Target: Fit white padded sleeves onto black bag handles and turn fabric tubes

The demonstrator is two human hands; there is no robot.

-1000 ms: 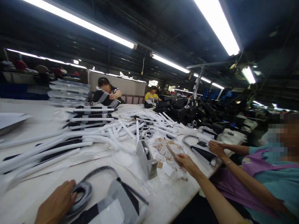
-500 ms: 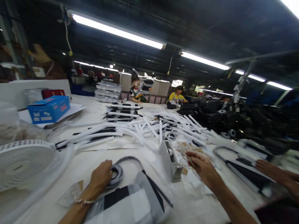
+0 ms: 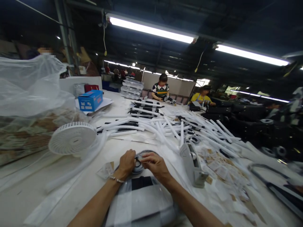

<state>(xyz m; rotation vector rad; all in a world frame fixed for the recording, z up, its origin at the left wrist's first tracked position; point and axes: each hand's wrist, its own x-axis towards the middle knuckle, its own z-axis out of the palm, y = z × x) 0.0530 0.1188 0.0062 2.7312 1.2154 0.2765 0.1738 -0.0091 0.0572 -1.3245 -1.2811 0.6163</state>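
My left hand [image 3: 127, 162] is closed on the left side of a grey coiled strap [image 3: 137, 170], which seems wrapped in plastic. Against the right side of this coil, my right hand [image 3: 155, 164] has its fingertips pinched together; whatever lies between them is too small to make out. Just below both hands lies a grey and black bag [image 3: 144, 201] in clear plastic, with a dark curved handle behind the coil. A small clear packet [image 3: 105, 170] with a brown piece rests left of my left wrist.
A grey tape dispenser [image 3: 194, 167] stands to the right, beside scattered small packets [image 3: 222, 170]. Many white tubes [image 3: 170, 126] cover the table's far half. On the left are a white fan [image 3: 73, 138] and a blue box [image 3: 90, 101]. Two people sit across the table.
My right hand has come from the packets beside the dispenser to the coil, joining my left hand. The view has swung left. The neighbour's hand at right has mostly left view.
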